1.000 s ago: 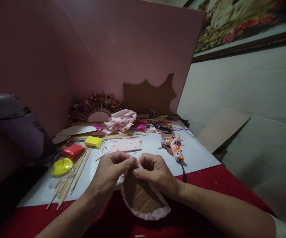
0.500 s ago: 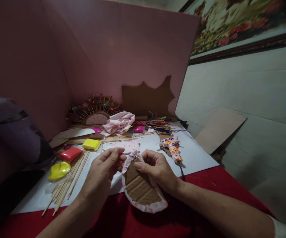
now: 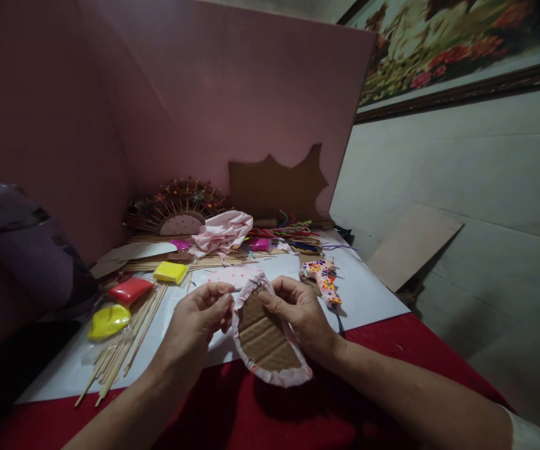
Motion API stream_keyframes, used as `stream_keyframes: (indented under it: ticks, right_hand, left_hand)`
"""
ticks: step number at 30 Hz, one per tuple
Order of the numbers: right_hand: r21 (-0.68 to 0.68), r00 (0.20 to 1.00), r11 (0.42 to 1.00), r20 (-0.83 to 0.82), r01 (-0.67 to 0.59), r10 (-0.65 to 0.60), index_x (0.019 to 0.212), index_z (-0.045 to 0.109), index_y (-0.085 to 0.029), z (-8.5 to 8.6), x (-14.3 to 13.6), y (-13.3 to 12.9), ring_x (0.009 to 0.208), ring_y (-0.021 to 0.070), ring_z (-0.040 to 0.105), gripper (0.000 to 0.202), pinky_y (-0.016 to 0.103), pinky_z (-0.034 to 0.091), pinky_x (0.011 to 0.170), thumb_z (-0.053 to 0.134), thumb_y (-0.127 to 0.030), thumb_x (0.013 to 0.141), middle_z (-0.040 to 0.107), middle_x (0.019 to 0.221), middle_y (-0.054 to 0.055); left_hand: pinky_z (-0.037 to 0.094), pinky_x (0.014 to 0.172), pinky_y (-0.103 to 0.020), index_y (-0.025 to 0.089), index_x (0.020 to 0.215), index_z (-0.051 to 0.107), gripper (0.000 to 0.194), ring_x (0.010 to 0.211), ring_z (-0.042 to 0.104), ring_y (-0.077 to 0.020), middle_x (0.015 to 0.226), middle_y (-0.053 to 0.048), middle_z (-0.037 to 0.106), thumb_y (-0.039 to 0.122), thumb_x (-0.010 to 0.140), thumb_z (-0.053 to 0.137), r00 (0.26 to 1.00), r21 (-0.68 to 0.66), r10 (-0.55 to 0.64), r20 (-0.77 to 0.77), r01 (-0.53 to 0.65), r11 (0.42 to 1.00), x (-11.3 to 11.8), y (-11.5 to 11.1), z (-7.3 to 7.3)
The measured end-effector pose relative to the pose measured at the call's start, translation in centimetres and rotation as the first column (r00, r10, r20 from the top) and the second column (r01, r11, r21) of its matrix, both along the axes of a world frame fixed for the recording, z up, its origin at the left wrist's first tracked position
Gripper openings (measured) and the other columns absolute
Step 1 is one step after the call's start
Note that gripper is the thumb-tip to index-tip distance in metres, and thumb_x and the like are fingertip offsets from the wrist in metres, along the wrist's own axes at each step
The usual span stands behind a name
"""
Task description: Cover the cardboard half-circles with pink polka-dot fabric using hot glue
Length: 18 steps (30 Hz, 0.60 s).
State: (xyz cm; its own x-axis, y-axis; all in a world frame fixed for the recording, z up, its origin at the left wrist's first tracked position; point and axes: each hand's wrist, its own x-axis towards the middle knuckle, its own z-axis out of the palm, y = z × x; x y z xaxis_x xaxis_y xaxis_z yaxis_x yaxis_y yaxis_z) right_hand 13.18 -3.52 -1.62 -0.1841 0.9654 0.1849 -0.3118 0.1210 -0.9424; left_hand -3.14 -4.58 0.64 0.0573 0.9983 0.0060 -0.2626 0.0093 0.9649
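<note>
A half-round cardboard piece [image 3: 267,334] with pale pink fabric folded over its rim is held upright over the table's front. My right hand [image 3: 298,309] pinches its upper right edge, thumb on the bare cardboard and fingers behind. Beside the upper left edge, my left hand [image 3: 207,312] has thumb and index finger pressed together; what is between them is too small to make out. Behind the piece lies flat dotted pink fabric [image 3: 232,274]. A flowered glue gun [image 3: 324,281] rests right of my right hand.
Wooden sticks [image 3: 124,344] and yellow [image 3: 109,322] and red [image 3: 130,290] packets lie left. Crumpled pink fabric [image 3: 223,231], a decorated fan shape [image 3: 180,212] and jagged cardboard [image 3: 277,187] are at the back. A dark covered object [image 3: 30,250] stands far left.
The cardboard piece has risen and tilted slightly in my right hand. My left thumb and index finger have shifted slightly and remain close to its edge.
</note>
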Motion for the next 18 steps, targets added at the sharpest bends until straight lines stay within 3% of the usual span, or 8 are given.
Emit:
stream_keyframes:
  ticks: [6,8,12,15,18]
  right_hand:
    - [-0.054,0.996,0.999,-0.092,-0.004,-0.001,0.064,0.054,-0.017,0.12,0.07,0.08,0.054,0.0089,0.044,0.031,0.024,0.038,0.057,0.077,-0.037,0.064,0.047,0.057,-0.005]
    - [-0.062,0.995,0.998,-0.103,0.004,-0.011,0.063,0.053,-0.017,0.13,0.10,0.13,0.054,0.0088,0.044,0.032,0.024,0.038,0.056,0.077,-0.037,0.064,0.047,0.057,-0.005]
    - [-0.053,0.996,0.998,-0.086,0.026,-0.030,0.063,0.053,-0.017,0.04,0.23,0.37,0.054,0.0092,0.045,0.032,0.024,0.037,0.055,0.076,-0.039,0.064,0.049,0.058,-0.004]
    - [-0.027,0.998,0.998,-0.043,0.051,-0.052,0.064,0.053,-0.017,-0.05,0.36,0.54,0.053,0.0097,0.045,0.032,0.024,0.037,0.054,0.076,-0.040,0.065,0.049,0.058,-0.005]
    - [0.022,0.997,0.997,0.014,0.079,-0.079,0.065,0.054,-0.017,-0.08,0.48,0.57,0.053,0.0093,0.044,0.031,0.023,0.035,0.052,0.073,-0.042,0.068,0.049,0.058,-0.004]
  left_hand:
    - [0.021,0.037,-0.018,0.014,0.054,0.056,0.037,0.034,0.032,-0.0057,0.032,0.004,0.044,0.046,0.071,0.065,0.992,-0.122,0.055,-0.114,-0.069,0.990,0.02,0.10,-0.19]
    - [0.023,0.038,-0.018,0.014,0.057,0.057,0.032,0.036,0.034,-0.0055,0.037,0.005,0.045,0.041,0.069,0.069,0.999,-0.106,0.002,-0.048,-0.007,0.994,0.18,-0.01,-0.21]
    - [0.036,0.049,-0.019,0.015,0.077,0.065,0.016,0.054,0.049,-0.0087,0.066,0.001,0.061,0.025,0.067,0.073,0.986,-0.067,-0.131,0.103,0.138,0.988,0.37,-0.27,-0.30]
    - [0.038,0.052,-0.021,0.012,0.070,0.067,0.019,0.057,0.050,-0.0101,0.065,-0.002,0.061,0.031,0.074,0.067,0.973,-0.086,-0.205,0.101,0.214,0.973,0.32,-0.24,-0.36]
    - [0.039,0.050,-0.022,0.011,0.062,0.067,0.023,0.053,0.048,-0.0099,0.060,-0.002,0.060,0.032,0.070,0.071,0.977,-0.097,-0.211,0.034,0.214,0.972,0.35,-0.12,-0.34]
